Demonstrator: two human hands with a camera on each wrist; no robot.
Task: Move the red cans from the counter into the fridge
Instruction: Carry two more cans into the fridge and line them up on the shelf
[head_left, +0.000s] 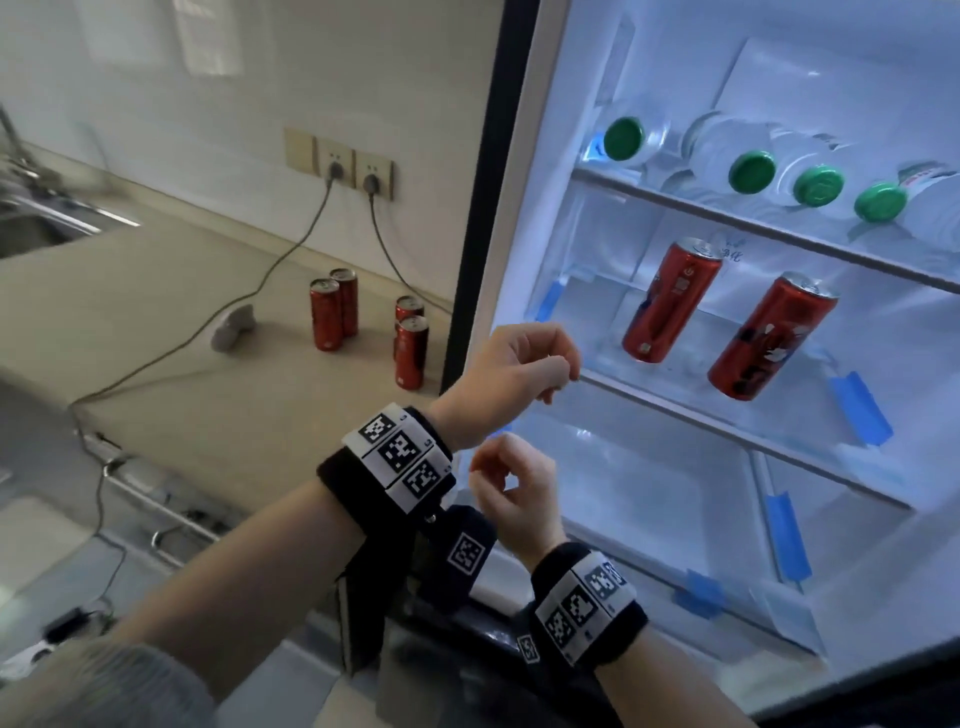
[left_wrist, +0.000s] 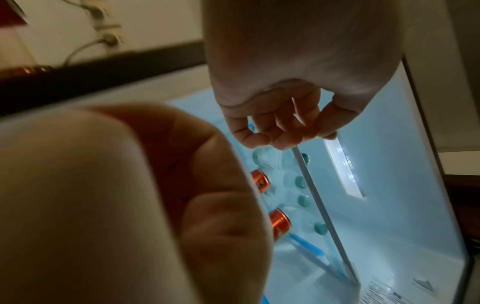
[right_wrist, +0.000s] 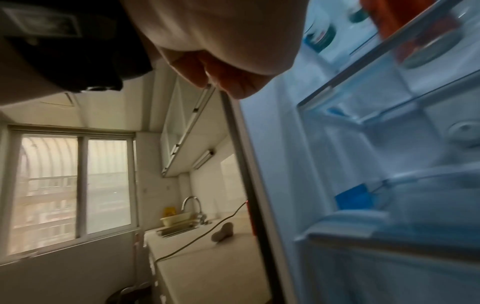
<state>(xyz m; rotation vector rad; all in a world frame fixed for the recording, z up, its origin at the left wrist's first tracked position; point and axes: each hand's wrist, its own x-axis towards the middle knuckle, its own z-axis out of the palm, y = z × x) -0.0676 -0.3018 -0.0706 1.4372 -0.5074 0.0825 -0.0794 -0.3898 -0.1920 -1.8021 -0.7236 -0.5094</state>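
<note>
Several red cans stand on the beige counter (head_left: 218, 395), in one pair (head_left: 332, 312) and a second pair (head_left: 410, 348) beside the fridge's black edge. Two more red cans (head_left: 670, 301) (head_left: 769, 338) stand on the middle shelf (head_left: 727, 415) of the lit fridge; the left wrist view shows them as well (left_wrist: 259, 181) (left_wrist: 279, 221). My left hand (head_left: 556, 374) hovers at that shelf's front left, fingers loosely curled, holding nothing. My right hand (head_left: 493, 478) hangs just below it, also loosely curled and holding nothing. The right wrist view shows only its curled fingertips (right_wrist: 228, 80).
Several water bottles with green caps (head_left: 753, 171) lie on the upper shelf. Two cables (head_left: 291, 244) run from the wall sockets (head_left: 353, 166) across the counter, past a small grey object (head_left: 234, 327). A sink (head_left: 31, 228) sits far left. Blue tape (head_left: 860, 410) marks the shelves.
</note>
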